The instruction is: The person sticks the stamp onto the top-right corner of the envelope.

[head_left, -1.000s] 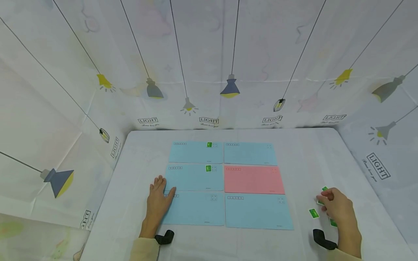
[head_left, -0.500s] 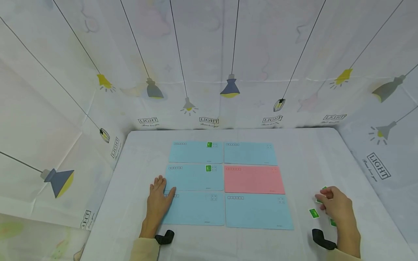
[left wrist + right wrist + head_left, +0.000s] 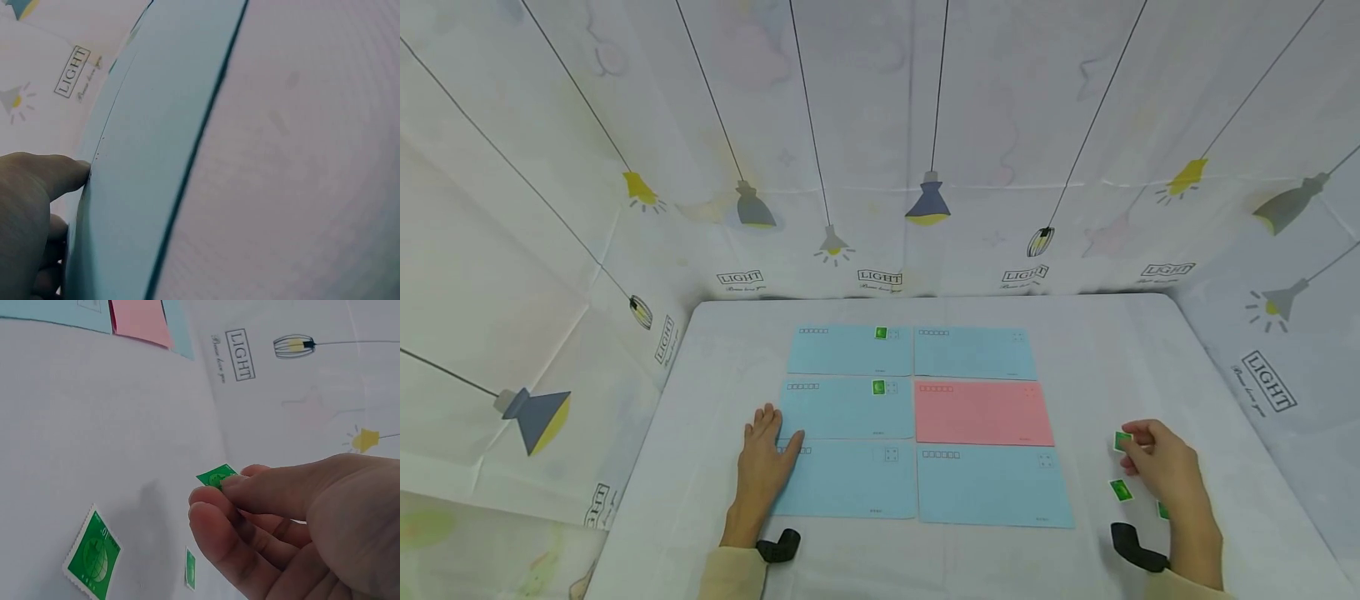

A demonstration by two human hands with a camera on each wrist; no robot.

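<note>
My left hand [image 3: 763, 462] lies with straight fingers across the left edges of the middle and front blue envelopes. Its thumb touches the front left blue envelope [image 3: 842, 483], whose edge fills much of the left wrist view. Between thumb and fingertips, my right hand [image 3: 1172, 467] pinches a green stamp [image 3: 215, 475] to the right of the envelopes. Below that hand, a loose green stamp [image 3: 1121, 491] lies on the white cloth. Another stamp [image 3: 1163, 511] shows partly beside the right wrist. Green stamps sit on the back left envelope [image 3: 835, 354] and the middle left envelope [image 3: 831, 412].
A pink envelope [image 3: 985, 417] lies in the right column between the back right blue envelope [image 3: 973, 357] and the front right blue envelope [image 3: 992, 492]. A white cloth [image 3: 1097, 358] covers the table. Lamp-printed curtains [image 3: 880, 125] hang behind and at both sides.
My right hand has moved slightly up and to the left, with the pinched stamp now clear at its fingertips. The left hand and the envelopes have stayed in place.
</note>
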